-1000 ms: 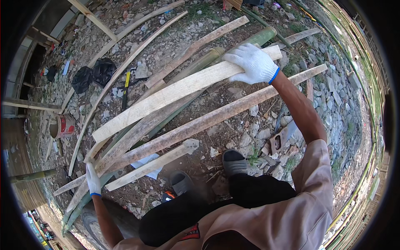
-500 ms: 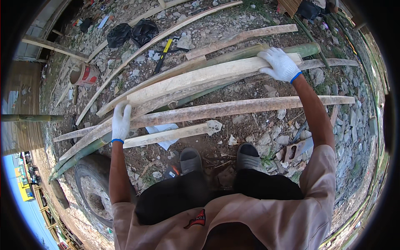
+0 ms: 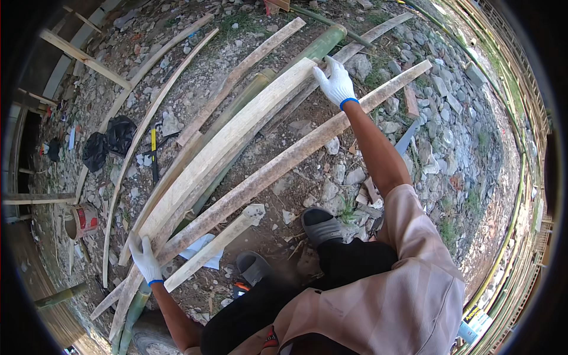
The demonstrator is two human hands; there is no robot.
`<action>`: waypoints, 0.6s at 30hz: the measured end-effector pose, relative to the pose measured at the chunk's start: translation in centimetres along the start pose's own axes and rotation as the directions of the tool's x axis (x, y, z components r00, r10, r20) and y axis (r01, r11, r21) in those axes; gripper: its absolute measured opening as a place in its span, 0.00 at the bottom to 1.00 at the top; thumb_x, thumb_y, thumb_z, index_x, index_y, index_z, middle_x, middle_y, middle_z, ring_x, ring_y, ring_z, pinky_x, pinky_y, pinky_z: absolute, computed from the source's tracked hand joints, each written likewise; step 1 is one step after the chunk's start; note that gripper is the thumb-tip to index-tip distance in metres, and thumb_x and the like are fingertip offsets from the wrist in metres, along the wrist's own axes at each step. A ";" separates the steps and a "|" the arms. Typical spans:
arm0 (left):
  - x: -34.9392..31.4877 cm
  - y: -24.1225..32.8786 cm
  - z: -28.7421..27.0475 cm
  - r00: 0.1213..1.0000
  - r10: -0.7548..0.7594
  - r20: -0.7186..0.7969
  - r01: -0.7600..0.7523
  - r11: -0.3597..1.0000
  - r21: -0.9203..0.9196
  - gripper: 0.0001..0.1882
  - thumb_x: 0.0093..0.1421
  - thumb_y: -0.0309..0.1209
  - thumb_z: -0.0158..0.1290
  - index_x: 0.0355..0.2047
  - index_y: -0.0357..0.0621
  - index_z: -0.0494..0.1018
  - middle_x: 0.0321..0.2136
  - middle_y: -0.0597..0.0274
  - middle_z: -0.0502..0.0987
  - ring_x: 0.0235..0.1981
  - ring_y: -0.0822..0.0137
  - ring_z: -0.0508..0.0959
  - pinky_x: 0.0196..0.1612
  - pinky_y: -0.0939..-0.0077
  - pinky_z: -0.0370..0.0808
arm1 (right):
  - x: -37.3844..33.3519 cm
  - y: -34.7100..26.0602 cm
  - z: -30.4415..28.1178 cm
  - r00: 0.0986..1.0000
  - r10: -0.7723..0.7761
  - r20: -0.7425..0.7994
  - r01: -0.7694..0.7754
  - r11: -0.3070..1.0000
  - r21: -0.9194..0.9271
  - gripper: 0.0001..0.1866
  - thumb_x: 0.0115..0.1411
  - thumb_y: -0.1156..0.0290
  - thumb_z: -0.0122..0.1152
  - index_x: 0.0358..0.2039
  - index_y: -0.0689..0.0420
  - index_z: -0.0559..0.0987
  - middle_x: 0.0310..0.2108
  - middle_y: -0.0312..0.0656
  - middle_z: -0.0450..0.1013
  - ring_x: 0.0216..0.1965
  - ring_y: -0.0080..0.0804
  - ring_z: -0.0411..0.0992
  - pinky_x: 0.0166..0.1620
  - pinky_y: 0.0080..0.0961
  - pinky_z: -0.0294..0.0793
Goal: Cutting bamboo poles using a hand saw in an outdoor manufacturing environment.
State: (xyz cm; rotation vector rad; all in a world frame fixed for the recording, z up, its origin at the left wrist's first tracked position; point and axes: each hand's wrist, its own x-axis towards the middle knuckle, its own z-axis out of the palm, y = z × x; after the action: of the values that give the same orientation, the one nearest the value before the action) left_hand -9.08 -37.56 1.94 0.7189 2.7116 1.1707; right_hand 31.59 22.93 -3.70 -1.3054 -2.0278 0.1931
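Lengthwise, pale plank (image 3: 231,144) runs forward-right from left hand (image 3: 145,261), clamped on near end, to right hand (image 3: 337,84) at far end, grip unclear.

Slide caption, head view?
Left hand and right hand, gloved, at opposite ends of a pale plank above stony ground.

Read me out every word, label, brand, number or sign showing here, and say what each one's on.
I'll leave wording uncopied, but print shows here:
Bucket: pale print on a red label, too small to read.
Shirt: red patch, partly hidden by folds.
Blue-and-white sign or package, lower right: yellow lettering on its dark part.
Right slipper: tiny pale mark, unreadable.
Long pale board: none visible.
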 end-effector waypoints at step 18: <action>-1.4 4.2 3.6 0.987 -0.093 0.128 0.103 0.991 -0.081 0.29 0.71 0.32 0.54 0.66 0.25 0.66 0.63 0.43 0.73 0.64 0.57 0.73 0.69 0.66 0.65 | 4.5 4.1 5.0 0.933 0.278 0.229 -0.348 0.861 0.371 0.45 0.63 0.39 0.63 0.62 0.70 0.73 0.51 0.63 0.79 0.56 0.56 0.78 0.59 0.40 0.75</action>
State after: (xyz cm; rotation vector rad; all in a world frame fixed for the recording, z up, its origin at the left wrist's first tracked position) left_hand -5.22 -33.31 2.29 0.6173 2.5458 1.1723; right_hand 30.44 29.89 -7.22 -1.3706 -1.7623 0.8593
